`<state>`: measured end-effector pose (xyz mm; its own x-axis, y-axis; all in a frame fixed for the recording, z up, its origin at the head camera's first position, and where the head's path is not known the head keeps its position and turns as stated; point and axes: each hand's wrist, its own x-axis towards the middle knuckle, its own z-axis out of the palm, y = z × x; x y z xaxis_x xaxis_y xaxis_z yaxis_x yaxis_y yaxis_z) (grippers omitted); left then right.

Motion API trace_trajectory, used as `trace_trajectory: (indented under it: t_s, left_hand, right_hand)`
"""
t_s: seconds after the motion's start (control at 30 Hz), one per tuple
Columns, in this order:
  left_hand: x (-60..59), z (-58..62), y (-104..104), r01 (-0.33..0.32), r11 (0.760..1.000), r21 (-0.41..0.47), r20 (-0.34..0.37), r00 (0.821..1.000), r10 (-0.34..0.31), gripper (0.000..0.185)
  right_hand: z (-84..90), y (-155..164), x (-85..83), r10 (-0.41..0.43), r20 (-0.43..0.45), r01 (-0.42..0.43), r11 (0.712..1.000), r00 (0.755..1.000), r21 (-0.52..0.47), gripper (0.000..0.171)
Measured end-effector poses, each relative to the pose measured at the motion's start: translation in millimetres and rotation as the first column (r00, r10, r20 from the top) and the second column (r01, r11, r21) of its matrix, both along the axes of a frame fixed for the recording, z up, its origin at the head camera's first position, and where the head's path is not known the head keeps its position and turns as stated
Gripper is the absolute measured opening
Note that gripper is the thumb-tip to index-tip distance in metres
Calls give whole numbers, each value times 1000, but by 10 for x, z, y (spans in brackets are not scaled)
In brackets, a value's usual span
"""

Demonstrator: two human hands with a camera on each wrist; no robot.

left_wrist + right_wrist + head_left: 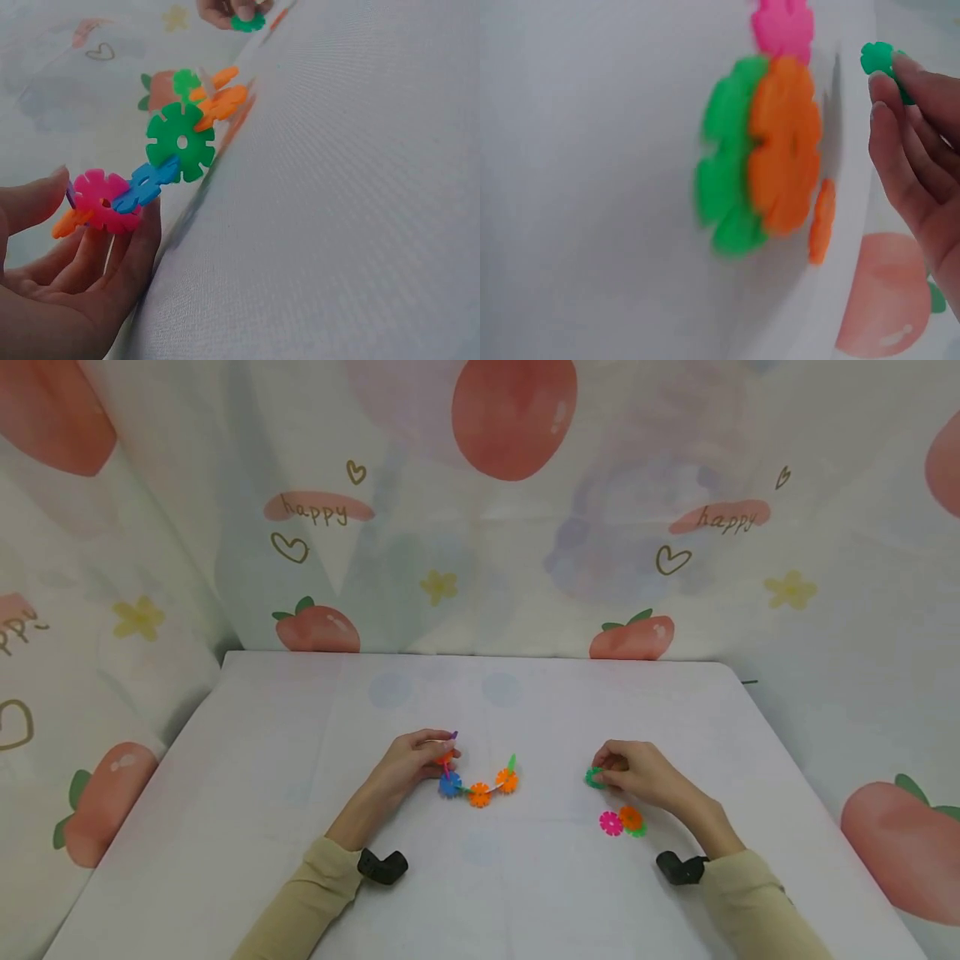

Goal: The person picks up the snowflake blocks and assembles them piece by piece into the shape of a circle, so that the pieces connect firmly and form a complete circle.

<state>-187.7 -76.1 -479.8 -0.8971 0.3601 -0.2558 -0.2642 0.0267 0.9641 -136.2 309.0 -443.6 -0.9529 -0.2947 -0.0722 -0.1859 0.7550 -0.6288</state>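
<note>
A chain of snowflake-shaped plastic discs (480, 787) lies on the white table (300, 760), with blue, orange, green and pink pieces (161, 161) linked edge to edge. My left hand (416, 758) pinches its left end, fingers around the pink and orange discs (101, 202). My right hand (637, 772) pinches a single dark green disc (595, 777) at the table surface; the same green disc (881, 60) shows at my fingertips in the right wrist view. Near that wrist lie a pink disc (611, 823), an orange disc (631, 817) and a light green disc (724, 187) under the orange one.
A cloth backdrop printed with peaches, hearts and "happy" (480, 527) hangs behind and beside the table. Black wrist-mounted devices (382, 865) sit on both forearms. The table's far edge (480, 657) meets the cloth.
</note>
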Motion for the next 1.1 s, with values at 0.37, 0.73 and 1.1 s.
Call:
trace_trajectory:
  t_s: [0.37, 0.73, 1.1]
  left_hand:
    - [-4, 18, -3, -4, 1000, -5, -15, 1000, 4, 41]
    - [-4, 34, 4, -5, 999, -38, -29, 1000, 4, 40]
    - [-5, 35, 17, -4, 998, -66, -39, 999, 2, 40]
  right_hand:
    - [90, -485, -231, 24, -53, -32, 987, 998, -155, 12]
    - [65, -970, -439, 70, -117, -97, 965, 991, -244, 14]
    - [86, -1291, -559, 90, -147, -129, 951, 985, -282, 14]
